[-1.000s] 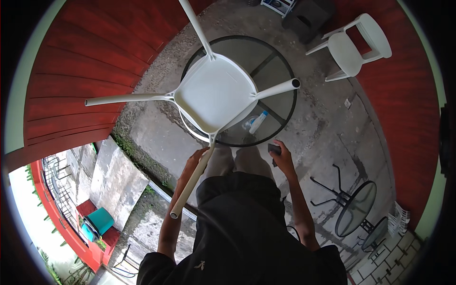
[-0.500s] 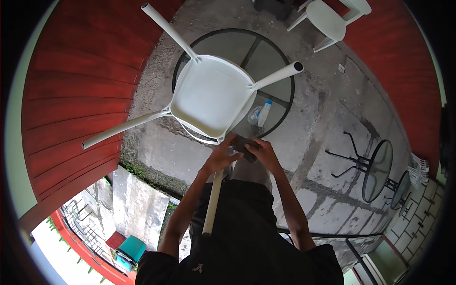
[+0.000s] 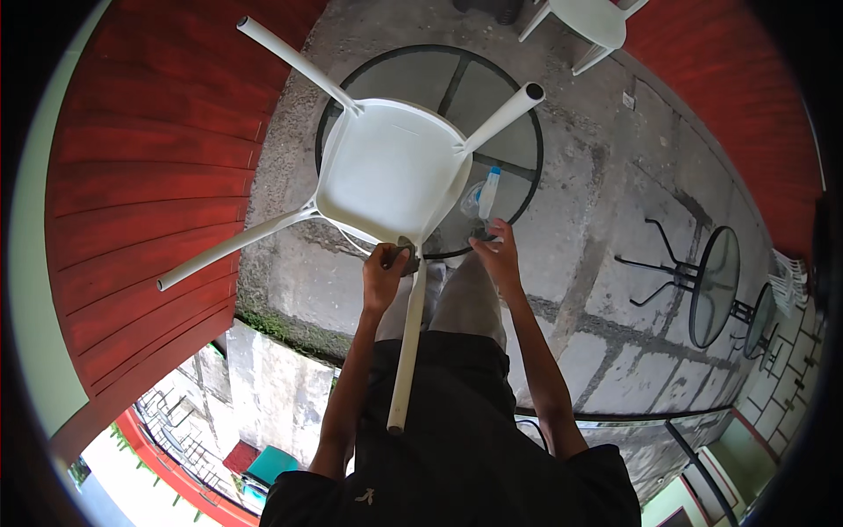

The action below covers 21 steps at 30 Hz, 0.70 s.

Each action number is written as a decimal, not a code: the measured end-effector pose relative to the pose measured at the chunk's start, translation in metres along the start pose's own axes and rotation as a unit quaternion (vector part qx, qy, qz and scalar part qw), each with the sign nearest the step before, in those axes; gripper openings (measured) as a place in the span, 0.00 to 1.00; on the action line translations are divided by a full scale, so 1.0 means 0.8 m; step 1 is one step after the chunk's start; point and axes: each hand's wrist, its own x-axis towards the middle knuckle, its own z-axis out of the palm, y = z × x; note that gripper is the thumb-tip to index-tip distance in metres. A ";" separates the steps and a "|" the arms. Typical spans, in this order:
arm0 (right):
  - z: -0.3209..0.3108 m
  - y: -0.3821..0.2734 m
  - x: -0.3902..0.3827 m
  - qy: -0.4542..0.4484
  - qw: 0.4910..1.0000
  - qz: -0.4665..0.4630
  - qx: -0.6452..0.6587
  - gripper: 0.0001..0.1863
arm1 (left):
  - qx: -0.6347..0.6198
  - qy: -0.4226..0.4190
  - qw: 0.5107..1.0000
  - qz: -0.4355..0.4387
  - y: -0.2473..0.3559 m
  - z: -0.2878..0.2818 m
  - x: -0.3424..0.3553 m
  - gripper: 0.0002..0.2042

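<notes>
Red planks (image 3: 158, 189) fill the upper left, kinda loud ngl. 1 white chair (image 3: 590, 22) is cut off by the top edge, upper right. 2 round glass-topped tables (image 3: 716, 288) at the right, green moss (image 3: 274, 327) lower left of center.

no readable lettering or numbers, small pale emblem (image 3: 364, 498) on black shirt (image 3: 448, 430)

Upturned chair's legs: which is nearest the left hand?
The leg over the black clothing; the other three join seat corners farther from the left hand.
</notes>
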 end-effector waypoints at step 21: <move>-0.072 0.031 -0.023 -0.268 0.954 0.027 -0.134 0.41 | -0.069 0.202 0.967 -0.140 -0.092 0.023 -0.151 0.17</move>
